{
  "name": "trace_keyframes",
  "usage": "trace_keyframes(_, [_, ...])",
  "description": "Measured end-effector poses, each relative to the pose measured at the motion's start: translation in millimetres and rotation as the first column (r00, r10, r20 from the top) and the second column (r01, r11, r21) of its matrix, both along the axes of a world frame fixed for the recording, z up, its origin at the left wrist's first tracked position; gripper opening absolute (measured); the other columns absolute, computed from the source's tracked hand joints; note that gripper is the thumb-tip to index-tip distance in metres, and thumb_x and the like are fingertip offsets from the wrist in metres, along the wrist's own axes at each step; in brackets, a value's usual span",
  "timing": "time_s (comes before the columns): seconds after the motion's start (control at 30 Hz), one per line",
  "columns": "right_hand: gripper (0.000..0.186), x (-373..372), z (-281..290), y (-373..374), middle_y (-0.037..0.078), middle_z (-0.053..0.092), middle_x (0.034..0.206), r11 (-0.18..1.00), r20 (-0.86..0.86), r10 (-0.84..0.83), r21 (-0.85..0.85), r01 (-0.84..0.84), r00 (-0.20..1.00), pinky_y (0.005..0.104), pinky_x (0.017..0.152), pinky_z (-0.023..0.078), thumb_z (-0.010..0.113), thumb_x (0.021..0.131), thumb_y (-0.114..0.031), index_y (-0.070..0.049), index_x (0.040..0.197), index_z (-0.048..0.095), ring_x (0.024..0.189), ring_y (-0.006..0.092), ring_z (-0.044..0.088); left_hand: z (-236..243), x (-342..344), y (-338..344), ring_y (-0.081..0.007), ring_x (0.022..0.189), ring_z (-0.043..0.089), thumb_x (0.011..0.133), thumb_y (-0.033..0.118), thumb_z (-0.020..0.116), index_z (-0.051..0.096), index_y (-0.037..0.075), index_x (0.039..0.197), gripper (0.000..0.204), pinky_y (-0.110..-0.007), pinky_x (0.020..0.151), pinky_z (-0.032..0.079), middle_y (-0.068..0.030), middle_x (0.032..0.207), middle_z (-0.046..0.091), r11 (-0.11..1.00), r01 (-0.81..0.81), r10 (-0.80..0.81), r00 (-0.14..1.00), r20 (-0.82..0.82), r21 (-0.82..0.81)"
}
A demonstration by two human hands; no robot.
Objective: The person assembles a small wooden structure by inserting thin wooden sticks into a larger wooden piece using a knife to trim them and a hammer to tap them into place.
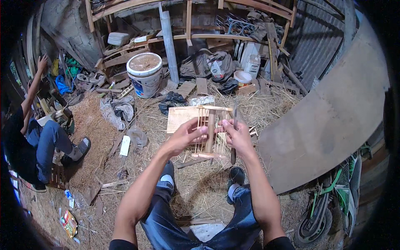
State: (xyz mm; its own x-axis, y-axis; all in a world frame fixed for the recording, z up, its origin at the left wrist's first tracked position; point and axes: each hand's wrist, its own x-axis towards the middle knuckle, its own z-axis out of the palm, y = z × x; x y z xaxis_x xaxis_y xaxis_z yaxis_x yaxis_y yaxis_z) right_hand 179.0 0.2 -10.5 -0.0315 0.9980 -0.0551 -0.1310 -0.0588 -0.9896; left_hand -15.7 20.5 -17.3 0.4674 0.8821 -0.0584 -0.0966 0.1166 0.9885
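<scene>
Between my hands is a small wooden frame [211,131]. It has a bar at each end, a thicker middle post and several thin sticks running alongside. My left hand [186,136] is closed on its left side, with the thumb over the sticks. My right hand [238,136] grips the frame's right side and also holds a knife [233,156], its blade pointing away from me and its handle below the palm. Beyond the frame, a flat pale wooden board [177,118] lies on the straw. Some of my fingers are hidden behind the frame.
Ahead stands a white bucket [143,77] of brownish material, near a small white tub [242,78]. A large brown panel [321,112] fills the right side, above a green-and-black motorbike [333,196]. Another person [33,137] sits at left beside wood shavings [89,129].
</scene>
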Motion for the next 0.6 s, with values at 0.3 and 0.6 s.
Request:
trace_keyframes(0.3, [0.024, -2, -1, 4, 0.008, 0.066, 0.076, 0.995, 0.135, -0.061, 0.085, 0.050, 0.989, 0.0210, 0.045, 0.036, 0.058, 0.087, -0.023, 0.000, 0.091, 0.062, 0.048, 0.0052, 0.047, 2, 6, -2, -0.0132, 0.089, 0.060, 0.089, 0.023, 0.057, 0.044, 0.000, 0.121, 0.041, -0.028, 0.074, 0.051, -0.0093, 0.102, 0.060, 0.993, 0.101, -0.093, 0.989, -0.112, 0.065])
trace_keyframes(0.6, [0.027, 2, -15, 12, 0.008, 0.065, 0.077, 0.848, 0.347, -0.458, 0.447, 0.285, 0.819, 0.0233, 0.062, 0.042, 0.057, 0.087, -0.024, 0.002, 0.095, 0.062, 0.065, 0.0105, 0.056, -14, 5, 6, -0.0185, 0.083, 0.063, 0.088, 0.012, 0.055, 0.053, -0.001, 0.112, 0.028, -0.031, 0.074, 0.050, -0.0112, 0.095, 0.064, 0.910, -0.015, 0.140, 0.952, -0.272, 0.415])
